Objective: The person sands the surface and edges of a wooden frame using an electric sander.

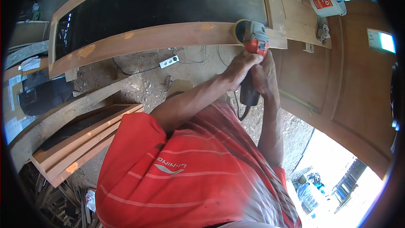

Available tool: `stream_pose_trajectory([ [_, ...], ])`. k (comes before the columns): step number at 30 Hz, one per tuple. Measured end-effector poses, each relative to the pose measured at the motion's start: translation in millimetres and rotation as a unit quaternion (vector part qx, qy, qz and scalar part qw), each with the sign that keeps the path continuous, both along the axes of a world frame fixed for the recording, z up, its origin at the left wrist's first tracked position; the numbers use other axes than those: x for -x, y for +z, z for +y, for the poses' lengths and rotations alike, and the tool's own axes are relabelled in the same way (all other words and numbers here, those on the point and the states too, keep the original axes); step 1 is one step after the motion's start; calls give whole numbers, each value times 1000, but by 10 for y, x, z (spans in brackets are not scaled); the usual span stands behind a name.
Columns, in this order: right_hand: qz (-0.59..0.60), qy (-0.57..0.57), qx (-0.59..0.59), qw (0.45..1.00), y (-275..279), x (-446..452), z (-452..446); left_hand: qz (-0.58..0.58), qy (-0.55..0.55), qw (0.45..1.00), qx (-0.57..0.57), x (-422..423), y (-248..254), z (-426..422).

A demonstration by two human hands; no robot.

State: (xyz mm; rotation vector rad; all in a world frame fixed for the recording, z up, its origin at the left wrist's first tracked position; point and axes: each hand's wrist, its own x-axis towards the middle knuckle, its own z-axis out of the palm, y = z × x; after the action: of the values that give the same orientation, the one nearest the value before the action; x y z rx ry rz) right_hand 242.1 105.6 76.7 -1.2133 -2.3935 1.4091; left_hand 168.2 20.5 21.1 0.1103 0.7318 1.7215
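Observation:
Both hands grip a red and grey angle grinder with a dark rear body and a cord. My left hand is closed around its left side, just behind the red part. From the right, my right hand wraps the dark body, its fingers partly hidden. The round sanding disc is tilted on edge against the wooden frame of a door panel, near its right corner. Pale filler patches mark this frame, which surrounds a dark glossy inset.
A white power strip with cords lies on the dirt floor below the frame. A white paint bucket stands on the wood at upper right. Brown door panels fill the right side. Stacked frames lean at lower left.

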Motion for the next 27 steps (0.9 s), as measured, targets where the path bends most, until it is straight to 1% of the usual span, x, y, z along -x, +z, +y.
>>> stream_pose_trajectory([
  [1,-3,12,-2,1000,-16,106,-151,-7,6,1000,2,98,-7,-179],
  [2,32,26,11,999,-48,213,-300,-9,25,999,24,175,-76,-342],
  [5,-6,51,-11,999,58,581,-815,-26,41,999,21,500,25,-918],
  [7,8,66,0,998,52,779,-1131,-22,81,996,25,649,-12,-1238],
  [9,17,87,28,996,110,940,-1398,-9,87,996,14,781,-4,-1564],
  [10,18,100,37,994,161,1022,-1507,-16,103,994,14,821,3,-1689],
  [11,-19,103,34,994,210,1109,-1606,-22,120,992,15,851,8,-1798],
  [13,-16,122,34,992,116,1153,-1686,-41,129,991,19,907,39,-1923],
  [16,-25,126,12,992,151,1166,-1626,-52,128,990,18,920,66,-1872],
  [17,-25,120,13,992,157,1132,-1571,-28,130,991,6,897,85,-1777],
  [19,-19,102,13,994,152,1010,-1373,-12,108,994,12,813,15,-1555],
  [20,5,96,7,995,110,931,-1264,-19,91,996,6,763,3,-1424],
  [24,-33,46,-11,998,167,625,-826,-54,39,998,-9,523,-25,-890],
  [27,6,27,2,1000,-75,349,-446,-66,15,998,-7,356,-10,-532],
])
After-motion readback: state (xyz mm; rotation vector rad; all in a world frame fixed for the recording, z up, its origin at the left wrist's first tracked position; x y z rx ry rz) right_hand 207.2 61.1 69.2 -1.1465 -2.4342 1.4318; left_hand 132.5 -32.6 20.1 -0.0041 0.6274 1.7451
